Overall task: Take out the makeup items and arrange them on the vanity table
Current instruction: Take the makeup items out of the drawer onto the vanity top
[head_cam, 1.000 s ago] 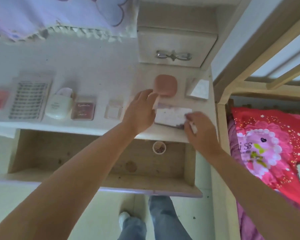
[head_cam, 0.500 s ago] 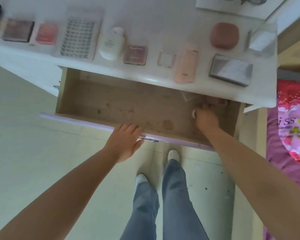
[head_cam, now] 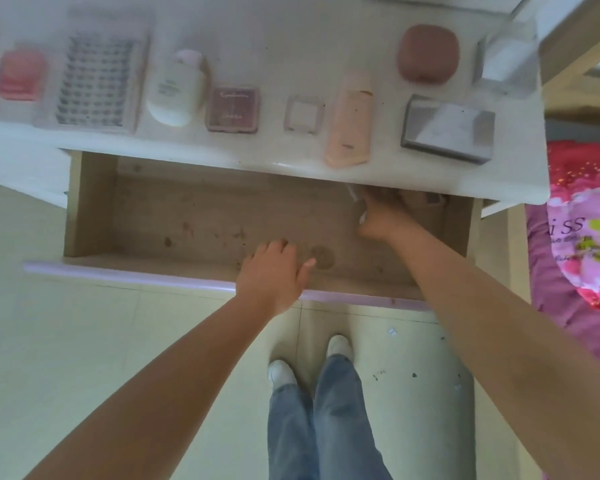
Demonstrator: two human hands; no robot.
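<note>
The vanity table [head_cam: 291, 29] carries a row of makeup items: a pink compact [head_cam: 18, 76], a lash tray [head_cam: 96, 81], a white bottle [head_cam: 175, 88], a mauve palette [head_cam: 232, 109], a small clear case [head_cam: 303, 114], a peach tube [head_cam: 350, 123], a silver box [head_cam: 447, 128] and a rounded brown-pink compact [head_cam: 428, 53]. Below it the wooden drawer [head_cam: 94, 209] stands pulled out. My left hand [head_cam: 274, 271] rests flat over the drawer's front edge. My right hand [head_cam: 381, 216] reaches into the back right corner, fingers curled on something small and clear [head_cam: 354, 192], mostly hidden under the tabletop.
A clear box [head_cam: 506, 64] sits at the table's right end. A bed with a pink and red cover [head_cam: 586, 237] stands close on the right. My legs and white shoes [head_cam: 281, 372] are on the pale floor below the drawer.
Both hands left the silver box on the tabletop and dropped to the drawer. Since half a second ago my left hand slid forward over the drawer's front edge; the right stays in the back corner.
</note>
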